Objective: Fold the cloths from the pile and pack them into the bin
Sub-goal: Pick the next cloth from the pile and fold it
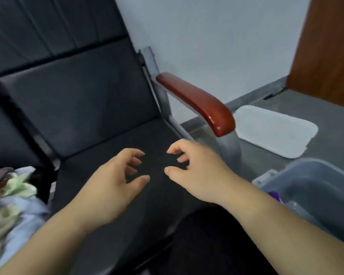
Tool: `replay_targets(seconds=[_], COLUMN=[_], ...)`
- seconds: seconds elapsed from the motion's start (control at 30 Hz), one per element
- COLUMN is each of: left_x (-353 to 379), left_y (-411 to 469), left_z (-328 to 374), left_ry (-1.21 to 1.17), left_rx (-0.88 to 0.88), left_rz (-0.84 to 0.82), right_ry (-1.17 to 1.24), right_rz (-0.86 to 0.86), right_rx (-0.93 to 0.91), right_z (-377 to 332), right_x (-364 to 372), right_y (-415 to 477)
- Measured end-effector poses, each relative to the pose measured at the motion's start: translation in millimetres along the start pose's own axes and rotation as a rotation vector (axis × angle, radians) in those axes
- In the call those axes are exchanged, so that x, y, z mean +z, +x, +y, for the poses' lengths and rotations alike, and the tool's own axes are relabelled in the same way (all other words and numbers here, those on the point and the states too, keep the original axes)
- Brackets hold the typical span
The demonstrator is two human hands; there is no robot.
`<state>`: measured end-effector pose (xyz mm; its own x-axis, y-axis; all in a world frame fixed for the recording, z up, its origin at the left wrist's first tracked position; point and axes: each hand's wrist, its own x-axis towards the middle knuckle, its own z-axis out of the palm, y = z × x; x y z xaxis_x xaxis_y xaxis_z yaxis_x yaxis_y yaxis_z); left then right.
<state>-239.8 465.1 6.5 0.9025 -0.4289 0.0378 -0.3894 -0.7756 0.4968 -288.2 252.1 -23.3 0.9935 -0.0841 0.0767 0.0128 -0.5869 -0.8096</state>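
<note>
Cloths [18,195]: state location.

Reply: Loose pile at the lower left edge of the view, just left of the black chair seat [107,139]. Pale green, white and dark pieces are visible. The pile is blurred, so no count can be read, and the surface bearing it cannot be made out.

Query: Bin location and contents?

Reply: The bin [326,175] is translucent grey and stands on the floor [336,116] at the lower right, to the right of the chair. A purple item [276,197] lies inside against the near-left wall, partly hidden by the right forearm. A white lid [274,130] lies flat on the floor beyond the bin and apart from it, past the red-brown armrest [199,104].

Query: State of each grip?

Reply: The left grip [111,183] is over the middle of the seat, palm down. Its fingers are loosely bent, the thumb is spread away from them, and it holds nothing. The right grip [199,171] is just beside it in the same posture, also holding nothing. The fingertips of the two grips face each other across a gap and do not touch. Contact with the seat cannot be told.
</note>
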Motion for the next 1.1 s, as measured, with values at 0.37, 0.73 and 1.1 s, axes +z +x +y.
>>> replay_targets(seconds=[0.37, 0.73, 1.1], left_x=[-135.9, -180.9, -170.4], left_y=[-131.9, -185.8, -156.6], left_z=[-203.7, -345.9, -410.4], left_ry=[-0.105, -0.069, -0.031], left_rx=[-0.482, -0.764, -0.949], left_rz=[0.427, 0.584, 0.676], right_ry=[-0.118, -0.025, 0.051], right_rz=[-0.474, -0.604, -0.626], right_rx=[-0.323, -0.391, -0.277], right_z=[-182.0, -275.4, -275.2], right_x=[202.7, 380.8, 444.8], right_y=[76.1, 113.0, 137.3])
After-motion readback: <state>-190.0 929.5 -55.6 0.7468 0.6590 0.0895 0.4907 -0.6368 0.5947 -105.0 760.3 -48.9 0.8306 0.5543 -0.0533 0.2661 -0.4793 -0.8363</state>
